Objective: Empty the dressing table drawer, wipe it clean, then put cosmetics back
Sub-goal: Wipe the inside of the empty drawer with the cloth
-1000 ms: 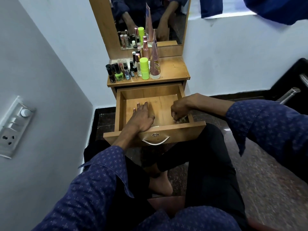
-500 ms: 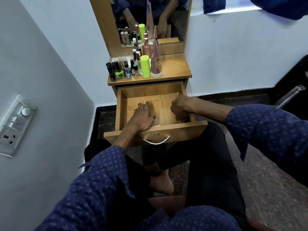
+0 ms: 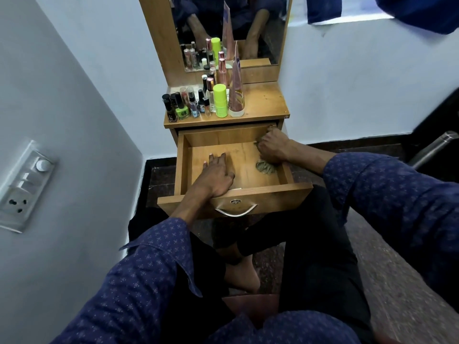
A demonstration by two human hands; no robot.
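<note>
Two hands in drawer (image 3: 182,157): left hand (image 3: 218,173) flat on floor, right hand (image 3: 272,147) clutching cloth (image 3: 265,167).

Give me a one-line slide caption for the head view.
Right hand wipes the open drawer with a cloth; left hand rests flat inside.

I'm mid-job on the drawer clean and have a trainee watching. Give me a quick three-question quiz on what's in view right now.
1. True or false: the left hand lies flat on the floor of the drawer.
2. What does the right hand grip? A) a nail polish bottle B) a crumpled cloth C) the drawer handle
3. Fill in: the cosmetics stand on the ____, not in the drawer.

Key
1. True: its fingers lie straight on the wood.
2. B: the cloth shows below the fist, by the drawer's right wall.
3. Tabletop: bottles and tubes cluster on its left part, before the mirror.
</note>
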